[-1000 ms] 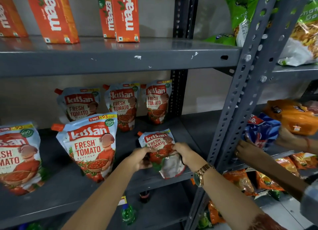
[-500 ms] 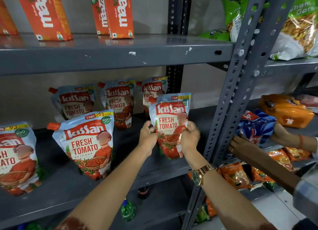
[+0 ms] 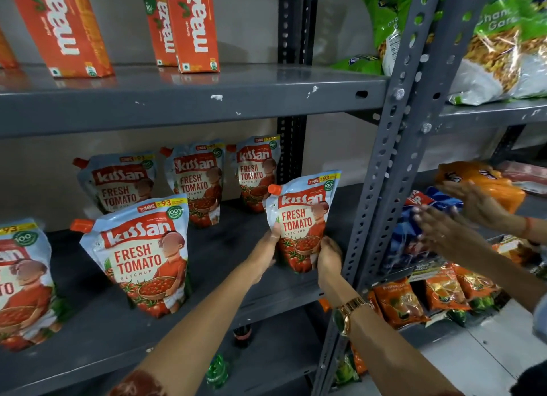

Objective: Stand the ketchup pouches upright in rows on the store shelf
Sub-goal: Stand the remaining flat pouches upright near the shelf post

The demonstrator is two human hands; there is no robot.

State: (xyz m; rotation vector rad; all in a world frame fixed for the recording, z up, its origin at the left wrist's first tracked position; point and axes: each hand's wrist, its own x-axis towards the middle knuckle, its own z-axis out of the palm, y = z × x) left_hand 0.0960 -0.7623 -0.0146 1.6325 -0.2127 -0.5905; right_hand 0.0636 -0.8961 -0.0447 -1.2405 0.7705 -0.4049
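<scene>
Ketchup pouches (image 3: 300, 218) read "Kissan Fresh Tomato Ketchup"; cartons (image 3: 194, 25) read "maaza".

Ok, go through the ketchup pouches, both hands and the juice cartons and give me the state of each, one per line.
Held ketchup pouch: upright, tilted slightly, gripped low on both sides, orange cap on.
Left hand: closed on the pouch's left edge.
Right hand: closed on the pouch's lower right corner.
Back-row pouches: three standing by the wall.
Front pouch: standing, leaning a little.
Far-left pouch: standing, cut off by the frame.
Juice cartons: upright on the upper shelf.
</scene>
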